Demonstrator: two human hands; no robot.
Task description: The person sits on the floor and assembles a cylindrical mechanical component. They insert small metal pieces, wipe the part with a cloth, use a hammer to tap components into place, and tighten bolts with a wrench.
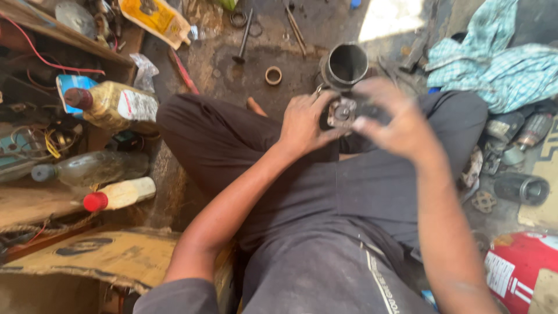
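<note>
Here, two hands — left hand [305, 123], right hand [398, 119] — clasp one metal part [343, 111].

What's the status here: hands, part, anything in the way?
Left hand and right hand both grip small metal part over lap. Right hand blurred. Open metal cylinder just beyond; nothing blocking.

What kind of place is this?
Likely a small floor-level mechanic's repair shop: both hands work a greasy metal part, a metal cylinder sleeve stands on the stained floor, and oil bottles lie alongside.
</note>
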